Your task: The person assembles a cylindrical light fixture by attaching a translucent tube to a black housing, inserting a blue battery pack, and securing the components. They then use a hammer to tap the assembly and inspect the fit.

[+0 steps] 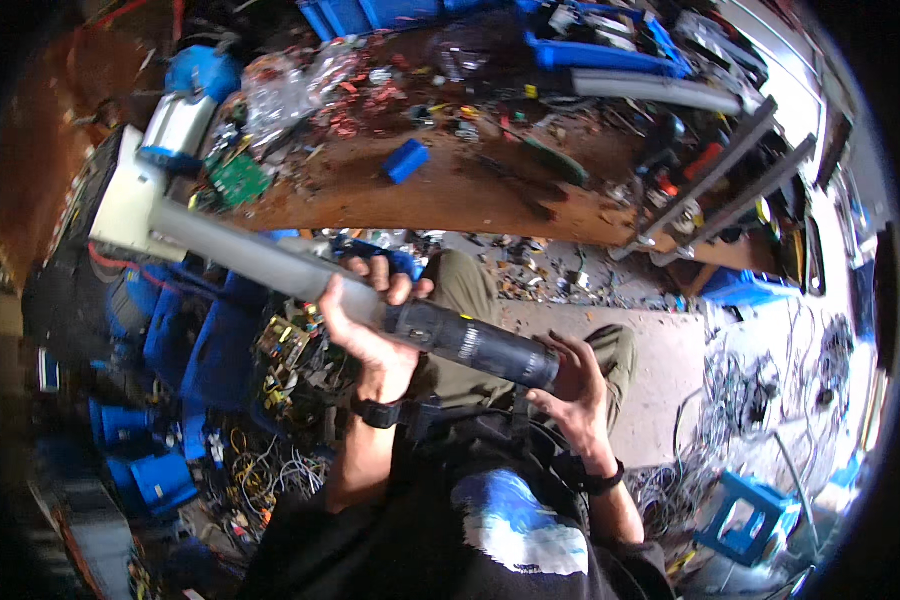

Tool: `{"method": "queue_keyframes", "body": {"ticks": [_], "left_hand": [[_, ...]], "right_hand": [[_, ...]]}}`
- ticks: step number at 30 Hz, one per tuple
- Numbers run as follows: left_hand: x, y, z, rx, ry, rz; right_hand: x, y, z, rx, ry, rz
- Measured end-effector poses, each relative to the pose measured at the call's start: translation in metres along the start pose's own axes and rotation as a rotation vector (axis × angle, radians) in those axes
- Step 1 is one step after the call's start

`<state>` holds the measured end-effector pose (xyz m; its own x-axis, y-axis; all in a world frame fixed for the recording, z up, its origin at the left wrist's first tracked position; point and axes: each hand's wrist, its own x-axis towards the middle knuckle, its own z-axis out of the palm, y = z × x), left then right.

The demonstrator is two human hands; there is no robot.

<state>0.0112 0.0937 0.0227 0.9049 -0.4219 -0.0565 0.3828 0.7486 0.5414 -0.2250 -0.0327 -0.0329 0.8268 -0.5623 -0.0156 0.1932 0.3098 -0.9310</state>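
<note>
Across my lap lies a long pole-like device, made of a grey tube (260, 258), a thick black cylinder (475, 345) and a flat off-white head (128, 205) at its far left end. I cannot make out its exact kind. My left hand (375, 325) is closed around the tube close to where it meets the black cylinder. At the cylinder's right end, my right hand (575, 390) grips the tip between thumb and fingers. The device slants down from upper left to lower right, above my knees.
Ahead stands a brown workbench (460, 200) strewn with scraps, a small blue block (405, 160) and a green circuit board (240, 180). A blue and silver cylinder (182, 110) is beyond the off-white head. Blue bins (210, 340) stand left; tangled cables (750, 390) cover the right floor.
</note>
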Motion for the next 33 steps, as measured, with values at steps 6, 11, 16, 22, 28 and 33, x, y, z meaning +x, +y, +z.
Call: {"method": "queue_keyframes", "body": {"ticks": [6, 11, 16, 22, 28, 33], "left_hand": [[0.012, 0.007, -0.021, -0.120, 0.111, 0.012], [0.024, 0.017, -0.043, -0.324, 0.132, -0.018], [0.024, 0.018, -0.053, -0.425, 0.085, -0.118], [0.018, 0.021, -0.053, -0.422, 0.150, -0.105], [0.016, 0.022, -0.053, -0.166, 0.134, -0.023], [0.016, 0.028, -0.045, -0.097, 0.079, 0.062]], "right_hand": [[0.010, -0.025, 0.016, 0.091, -0.002, 0.222], [0.026, -0.044, 0.025, -0.476, -0.130, -0.416], [0.029, -0.045, 0.043, -0.248, -0.097, -0.146], [0.033, -0.045, 0.039, -0.369, -0.111, -0.412], [0.029, -0.049, 0.040, -0.297, -0.082, 0.045], [0.037, -0.046, 0.019, -0.428, -0.225, -0.359]]}}
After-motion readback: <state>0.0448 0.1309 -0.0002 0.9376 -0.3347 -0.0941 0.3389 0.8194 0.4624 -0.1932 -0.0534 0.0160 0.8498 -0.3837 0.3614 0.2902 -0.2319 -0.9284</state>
